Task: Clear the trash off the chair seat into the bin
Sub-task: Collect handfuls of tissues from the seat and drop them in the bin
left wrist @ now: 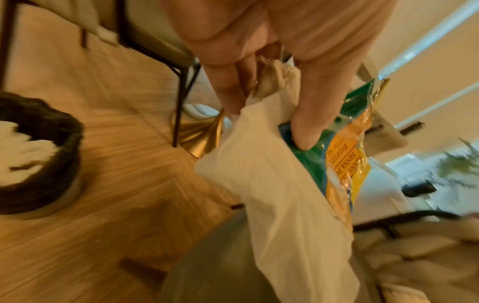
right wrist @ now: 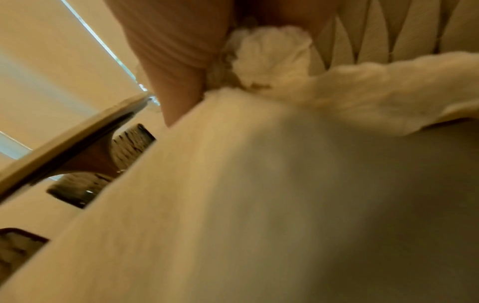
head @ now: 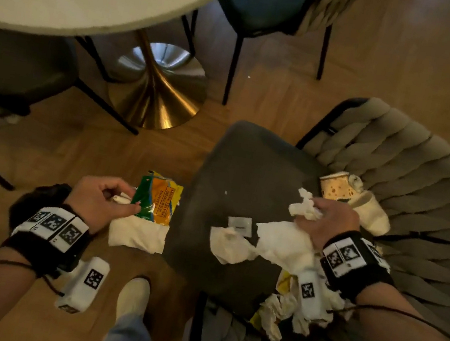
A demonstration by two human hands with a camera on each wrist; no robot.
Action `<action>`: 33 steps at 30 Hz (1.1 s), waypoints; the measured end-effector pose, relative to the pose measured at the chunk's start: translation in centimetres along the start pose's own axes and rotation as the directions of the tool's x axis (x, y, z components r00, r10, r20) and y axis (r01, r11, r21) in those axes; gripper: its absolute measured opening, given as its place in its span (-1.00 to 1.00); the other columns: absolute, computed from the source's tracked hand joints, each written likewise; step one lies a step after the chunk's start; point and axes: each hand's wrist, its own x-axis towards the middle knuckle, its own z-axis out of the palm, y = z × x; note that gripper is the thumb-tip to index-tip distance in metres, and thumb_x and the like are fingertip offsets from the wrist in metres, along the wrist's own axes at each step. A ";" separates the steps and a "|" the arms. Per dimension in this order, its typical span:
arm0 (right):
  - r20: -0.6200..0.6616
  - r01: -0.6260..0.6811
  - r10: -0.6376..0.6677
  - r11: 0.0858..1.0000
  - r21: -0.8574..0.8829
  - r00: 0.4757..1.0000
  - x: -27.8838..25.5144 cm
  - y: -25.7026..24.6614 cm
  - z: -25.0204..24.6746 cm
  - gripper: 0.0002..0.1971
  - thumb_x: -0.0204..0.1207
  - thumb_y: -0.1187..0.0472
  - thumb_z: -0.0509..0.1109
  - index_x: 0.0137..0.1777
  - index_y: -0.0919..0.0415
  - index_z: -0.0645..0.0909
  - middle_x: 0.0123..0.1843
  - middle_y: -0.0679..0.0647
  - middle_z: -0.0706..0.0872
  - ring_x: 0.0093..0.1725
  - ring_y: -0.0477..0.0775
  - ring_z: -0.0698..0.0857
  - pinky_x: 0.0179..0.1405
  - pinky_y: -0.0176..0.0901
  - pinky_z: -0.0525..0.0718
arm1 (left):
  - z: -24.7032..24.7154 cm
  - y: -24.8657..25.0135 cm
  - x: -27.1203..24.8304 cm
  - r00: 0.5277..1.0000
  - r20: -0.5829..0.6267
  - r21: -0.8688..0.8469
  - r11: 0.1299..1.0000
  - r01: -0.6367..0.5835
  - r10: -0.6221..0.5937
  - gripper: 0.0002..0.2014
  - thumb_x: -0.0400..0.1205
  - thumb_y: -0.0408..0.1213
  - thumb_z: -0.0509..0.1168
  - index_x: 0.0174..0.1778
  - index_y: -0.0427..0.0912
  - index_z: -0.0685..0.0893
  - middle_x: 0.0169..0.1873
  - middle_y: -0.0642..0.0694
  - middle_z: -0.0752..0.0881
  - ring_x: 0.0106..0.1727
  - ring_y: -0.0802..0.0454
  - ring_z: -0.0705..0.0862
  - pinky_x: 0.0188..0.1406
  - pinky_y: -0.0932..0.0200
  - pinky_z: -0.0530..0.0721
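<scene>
Left hand point(head: 98, 199) pinches orange-green wrapper point(head: 159, 198) plus white napkin point(head: 137, 234), held off seat's left edge; bin point(left wrist: 39, 155) lower left, nearer this hand. Right hand point(head: 326, 221) clutches crumpled tissues point(head: 283, 240) on chair seat point(head: 248, 168); more trash remains there

The wrapper point(head: 159, 199) at lower centre is green, orange and yellow. The tissues point(head: 282, 245) are white. The chair seat point(head: 250, 172) is dark grey, the table base point(head: 155, 98) gold.
</scene>
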 end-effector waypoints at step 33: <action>0.287 0.174 -0.218 0.970 0.172 0.933 -1.8 -38.0 55.3 -0.68 0.32 0.04 0.60 0.04 0.14 0.77 -0.12 0.05 0.75 -0.07 0.11 0.73 -0.13 -0.27 0.54 | -17.3 -51.2 7.9 0.882 -0.149 -0.177 0.889 0.422 -0.448 -0.76 0.42 -0.21 0.51 -0.04 0.12 0.74 -0.02 0.07 0.73 0.01 0.04 0.70 0.06 0.03 0.73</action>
